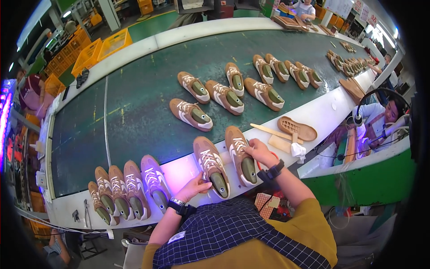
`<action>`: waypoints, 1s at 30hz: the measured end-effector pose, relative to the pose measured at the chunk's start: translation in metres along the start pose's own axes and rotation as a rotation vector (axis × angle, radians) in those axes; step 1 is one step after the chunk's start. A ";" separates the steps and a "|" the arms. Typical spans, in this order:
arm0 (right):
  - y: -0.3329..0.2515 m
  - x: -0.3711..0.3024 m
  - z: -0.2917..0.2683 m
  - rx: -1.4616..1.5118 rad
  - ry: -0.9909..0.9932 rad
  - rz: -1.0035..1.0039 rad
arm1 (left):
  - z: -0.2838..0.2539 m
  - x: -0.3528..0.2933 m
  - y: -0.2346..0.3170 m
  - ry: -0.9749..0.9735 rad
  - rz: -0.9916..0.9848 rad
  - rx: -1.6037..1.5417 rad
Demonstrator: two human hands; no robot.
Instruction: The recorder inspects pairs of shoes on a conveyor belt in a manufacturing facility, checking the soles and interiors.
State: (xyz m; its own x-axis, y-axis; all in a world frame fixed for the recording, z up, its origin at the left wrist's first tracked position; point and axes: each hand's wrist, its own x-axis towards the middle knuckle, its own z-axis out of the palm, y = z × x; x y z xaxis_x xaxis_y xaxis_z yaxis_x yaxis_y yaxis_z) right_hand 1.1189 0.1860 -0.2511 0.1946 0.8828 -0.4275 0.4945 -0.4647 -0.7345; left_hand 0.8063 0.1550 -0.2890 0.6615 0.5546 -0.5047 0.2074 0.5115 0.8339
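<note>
Two brown sneakers with white laces and green shoe lasts inside stand in front of me, toes pointing away. My left hand [195, 186] is closed at the heel side of the left sneaker [208, 157], its thumb near the last. My right hand [262, 152] grips the right side of the other sneaker [236, 142] near its collar. Some fingertips of both hands are hidden by the shoes. To the left, several matching sneakers [134, 181] stand in a row on the white ledge [177, 172].
On the green conveyor belt [143, 121] lie several more sneakers [226, 96]. A loose outsole [298, 128], a flat stick [270, 131] and a crumpled white cloth [298, 151] rest at right. Pliers [87, 213] lie at far left. A co-worker [380, 114] sits at right.
</note>
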 end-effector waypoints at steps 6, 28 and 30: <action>-0.078 0.045 -0.022 -0.078 0.121 -0.438 | -0.005 0.001 0.003 0.151 -0.025 0.018; -0.129 0.200 0.092 0.511 -0.603 -0.236 | -0.017 -0.075 0.024 0.696 0.255 -0.355; -0.148 0.168 0.078 0.603 -0.688 -0.254 | -0.019 -0.070 0.040 0.712 0.268 -0.350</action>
State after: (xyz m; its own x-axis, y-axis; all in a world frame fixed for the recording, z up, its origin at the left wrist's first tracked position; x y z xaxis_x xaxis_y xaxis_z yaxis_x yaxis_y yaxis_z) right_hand 1.0123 0.3982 -0.2552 -0.4960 0.8175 -0.2928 -0.1046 -0.3910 -0.9144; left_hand 0.7540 0.1490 -0.2249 0.0188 0.9085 -0.4174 -0.2057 0.4120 0.8877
